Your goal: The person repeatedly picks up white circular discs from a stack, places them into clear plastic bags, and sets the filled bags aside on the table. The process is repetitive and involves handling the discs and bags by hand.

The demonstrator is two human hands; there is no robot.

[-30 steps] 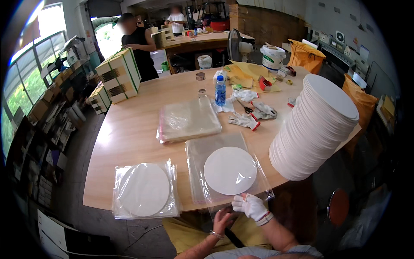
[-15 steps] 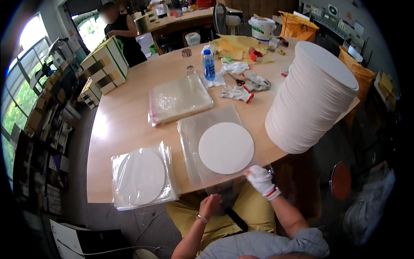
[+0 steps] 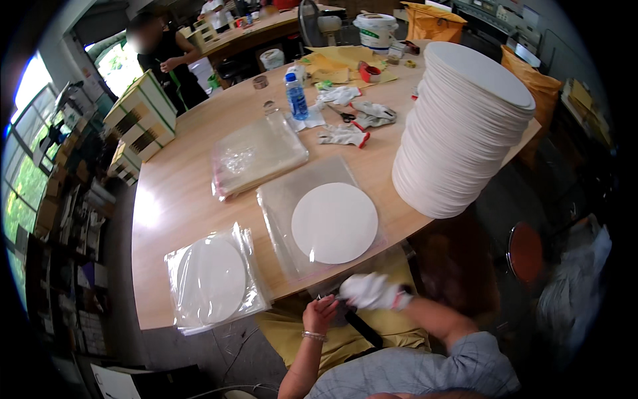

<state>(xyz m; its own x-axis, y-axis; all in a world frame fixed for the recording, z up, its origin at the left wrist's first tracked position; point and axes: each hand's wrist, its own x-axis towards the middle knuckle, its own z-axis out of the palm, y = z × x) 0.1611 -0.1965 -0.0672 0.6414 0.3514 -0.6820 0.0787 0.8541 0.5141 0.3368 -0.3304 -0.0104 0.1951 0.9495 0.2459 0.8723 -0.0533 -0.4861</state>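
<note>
A round white disc lies on a flat clear plastic bag near the table's front edge. Below that edge, over my lap, my bare left hand has its fingers drawn together; what they hold, if anything, I cannot make out. My right hand, in a white glove, is beside the left fingertips and smeared by motion, so its fingers are unclear. To the left, a pile of bagged white discs reaches slightly over the edge. A tall stack of white discs stands on the right.
Farther back on the table lie a pile of clear bags, a blue-capped bottle, scissors, work gloves and a white bucket. Another person stands at the far left by stacked boxes. A red stool is at right.
My gloved right hand has moved left and down from the disc's right edge to beside my left hand. The left hand stays nearly in place. The whole view has shifted slightly.
</note>
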